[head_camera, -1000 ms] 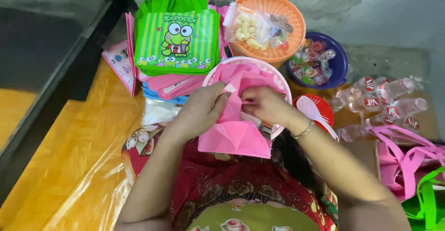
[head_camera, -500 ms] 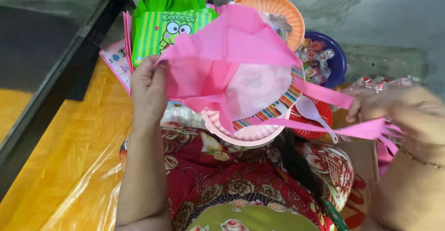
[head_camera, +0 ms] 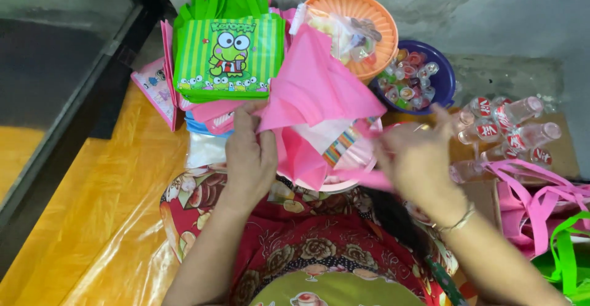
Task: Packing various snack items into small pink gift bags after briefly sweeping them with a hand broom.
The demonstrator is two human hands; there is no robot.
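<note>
2 bare hands at centre frame, both on 1 pink fabric bag (head_camera: 316, 91). Left hand (head_camera: 249, 158), centre-left, fingers pinched shut on bag's left edge. Right hand (head_camera: 421, 158), centre-right, motion-blurred; fingers seem closed on a pink strap (head_camera: 362, 176) of the bag, exact grip hard to read. Bag hangs crumpled between the hands, over a pale pink round basket (head_camera: 335, 186) with striped packets inside.

Upper left of centre: green striped bag with frog cartoon (head_camera: 228, 57), upright on a stack of pink bags. Upper centre: orange round basket (head_camera: 378, 17) holding a clear packet of sweets. Just right of it, touching: dark blue bowl (head_camera: 445, 75) of small jelly cups. Right edge: several small clear bottles with red labels (head_camera: 510, 125), lying flat. Lower right: more pink and green bag handles (head_camera: 547, 207). Left: yellow plastic sheet (head_camera: 92, 220) on the floor. Bottom: red flowered cloth (head_camera: 289, 251) over the lap
</note>
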